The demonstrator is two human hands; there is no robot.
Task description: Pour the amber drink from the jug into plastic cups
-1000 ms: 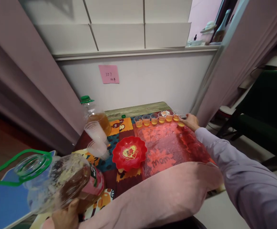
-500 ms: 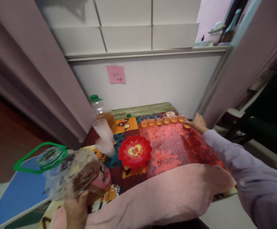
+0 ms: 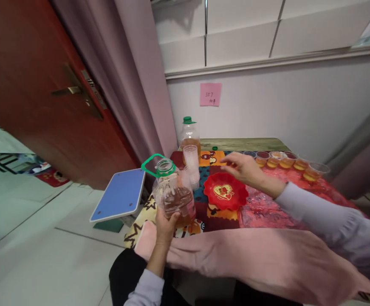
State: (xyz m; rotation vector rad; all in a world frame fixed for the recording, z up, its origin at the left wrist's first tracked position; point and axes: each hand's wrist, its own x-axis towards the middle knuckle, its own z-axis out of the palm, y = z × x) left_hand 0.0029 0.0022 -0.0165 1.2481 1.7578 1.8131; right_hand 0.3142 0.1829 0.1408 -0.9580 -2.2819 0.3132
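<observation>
My left hand [image 3: 165, 222] grips the base of a large clear jug [image 3: 173, 195] with a green handle ring; it stands nearly upright and holds some amber liquid. My right hand [image 3: 244, 168] hovers open above the red scalloped plate [image 3: 225, 191], fingers stretched toward a stack of clear plastic cups [image 3: 191, 162]. A row of small cups [image 3: 285, 161] with amber drink lines the far edge of the red plastic sheet [image 3: 267, 199].
A second bottle [image 3: 190, 135] with a green cap stands at the table's back left. A blue board [image 3: 120, 194] leans beside the table. A pink cloth [image 3: 251, 259] lies across my lap. A red door [image 3: 28, 93] and curtain are on the left.
The view swung left. My right hand left the far-right small cup and moved left over the red plate. The jug in my left hand went from tilted to nearly upright.
</observation>
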